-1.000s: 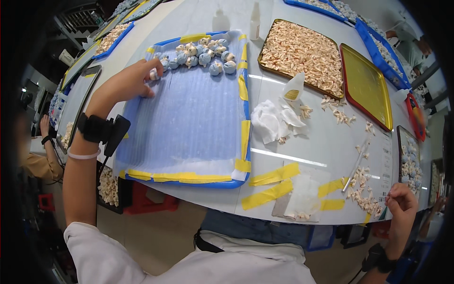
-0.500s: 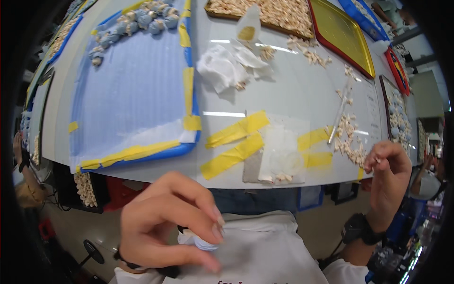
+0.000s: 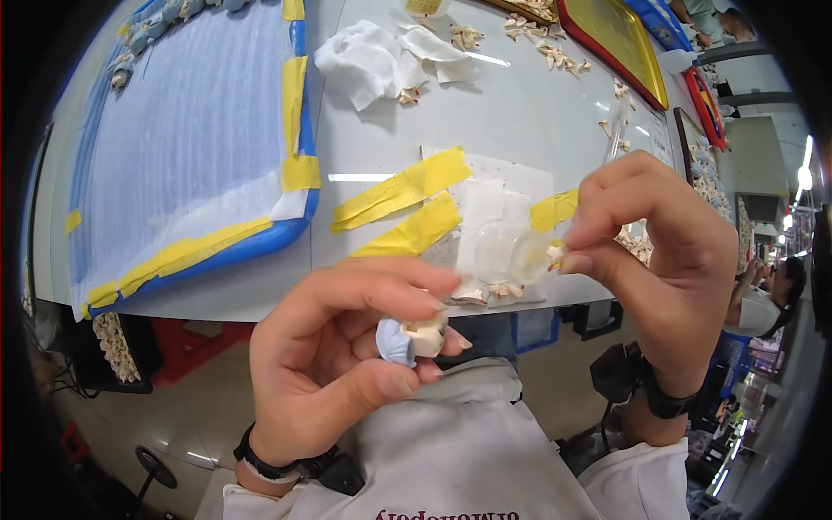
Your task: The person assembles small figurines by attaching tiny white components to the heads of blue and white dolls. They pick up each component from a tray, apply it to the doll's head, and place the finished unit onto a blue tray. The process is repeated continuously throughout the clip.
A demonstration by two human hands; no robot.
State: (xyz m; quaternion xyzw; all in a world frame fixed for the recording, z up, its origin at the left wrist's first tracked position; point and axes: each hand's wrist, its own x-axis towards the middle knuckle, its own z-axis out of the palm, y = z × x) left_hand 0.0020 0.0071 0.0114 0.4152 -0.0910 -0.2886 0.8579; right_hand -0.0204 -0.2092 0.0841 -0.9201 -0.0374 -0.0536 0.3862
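Observation:
Just below the table's front edge, my left hand (image 3: 329,360) holds a small blue-and-cream figurine head (image 3: 414,339) between thumb and fingers. My right hand (image 3: 659,251) is raised over the table edge to the right, thumb and forefinger pinching a tiny cream piece with a red tip (image 3: 555,253). A gap separates this piece from the figurine head. Behind the pinched piece lies a white pad (image 3: 481,217) fixed down with yellow tape (image 3: 403,189). Several similar cream pieces (image 3: 504,292) rest along the pad's near edge.
At left stands a blue-rimmed tray (image 3: 199,147) lined with pale sheeting, with several blue figurine pieces (image 3: 156,35) at its far end. Crumpled white cloth (image 3: 368,61) lies beyond the pad. A gold tray (image 3: 611,43) sits far right. Another person (image 3: 763,295) is at the right.
My right hand has come left from the scattered pieces toward the pad, holding a tiny piece. My left hand has risen toward the table edge, and more of the figurine head shows. The view has shifted.

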